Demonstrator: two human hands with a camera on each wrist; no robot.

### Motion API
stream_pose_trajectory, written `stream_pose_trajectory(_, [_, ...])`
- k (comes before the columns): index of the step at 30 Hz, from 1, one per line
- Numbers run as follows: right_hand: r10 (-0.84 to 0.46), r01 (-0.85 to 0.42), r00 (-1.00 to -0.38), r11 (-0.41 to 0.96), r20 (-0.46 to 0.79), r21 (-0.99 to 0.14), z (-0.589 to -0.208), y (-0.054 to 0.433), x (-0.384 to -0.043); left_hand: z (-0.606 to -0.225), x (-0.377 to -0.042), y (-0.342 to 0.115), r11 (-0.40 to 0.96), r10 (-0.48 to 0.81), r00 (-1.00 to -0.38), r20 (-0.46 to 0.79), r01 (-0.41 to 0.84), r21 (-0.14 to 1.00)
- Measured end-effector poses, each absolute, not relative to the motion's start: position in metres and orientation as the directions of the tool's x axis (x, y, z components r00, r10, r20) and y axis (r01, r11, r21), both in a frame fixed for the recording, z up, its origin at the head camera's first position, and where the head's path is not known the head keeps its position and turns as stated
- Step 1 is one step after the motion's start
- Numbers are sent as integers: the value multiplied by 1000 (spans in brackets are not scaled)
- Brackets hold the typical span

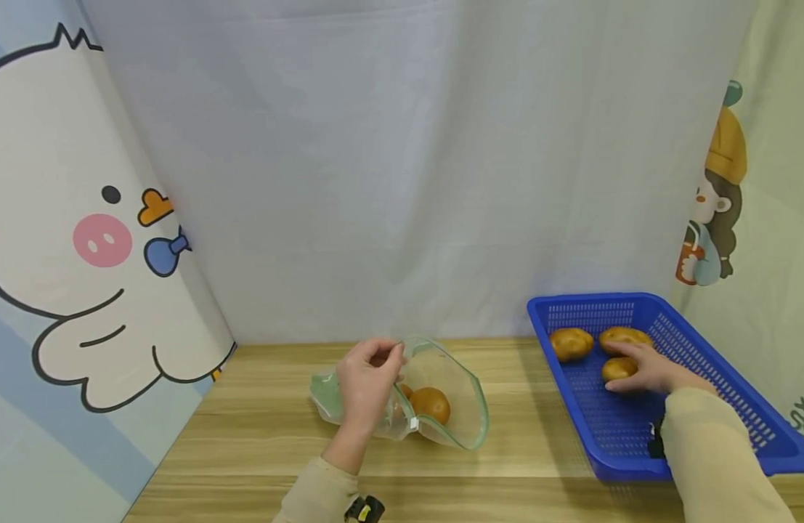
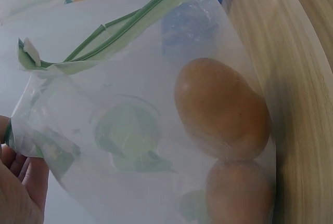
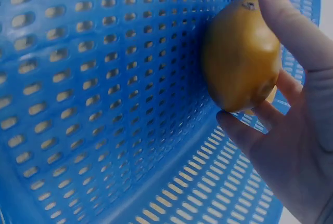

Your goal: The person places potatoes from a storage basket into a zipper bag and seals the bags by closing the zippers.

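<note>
My left hand (image 1: 369, 381) pinches the edge of a clear zip bag (image 1: 463, 363) with a green border and a white slider. The bag lies on its side on the table with its mouth spread toward the right. Inside it are brown potatoes (image 2: 221, 109), two of them showing through the film in the left wrist view. On the right, my right hand (image 1: 653, 368) reaches into a blue plastic basket (image 1: 587, 428), its thumb and fingers curved round a potato (image 3: 239, 55). Two more potatoes (image 1: 571, 344) rest near the basket's far end.
The wood-grain table (image 1: 245, 436) runs up to a pale curtain (image 1: 402, 181) at the back. Cartoon-printed cloth (image 1: 55, 181) stands at the left, and another printed panel at the right. The basket's raised rim surrounds the right hand.
</note>
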State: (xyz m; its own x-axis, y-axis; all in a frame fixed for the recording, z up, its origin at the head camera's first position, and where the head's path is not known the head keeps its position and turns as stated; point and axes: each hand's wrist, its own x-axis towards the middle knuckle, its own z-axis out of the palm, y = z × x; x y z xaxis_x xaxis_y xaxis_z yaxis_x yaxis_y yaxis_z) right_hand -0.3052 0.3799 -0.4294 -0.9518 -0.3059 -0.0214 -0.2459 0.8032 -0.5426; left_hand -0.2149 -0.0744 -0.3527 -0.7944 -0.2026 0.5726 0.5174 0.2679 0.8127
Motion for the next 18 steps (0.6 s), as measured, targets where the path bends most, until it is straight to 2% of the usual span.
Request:
stream_pose_trajectory(9, [-292, -157, -932, 858, -214, -489, -427, 365, -313, -354, -214, -75, 276, -197, -796, 572, 515, 812])
stream_pose_trajectory(18, [-244, -112, -935, 891, -256, -440, -424, 358, -314, -355, -216, -75, 275, -196, -798, 570, 513, 813])
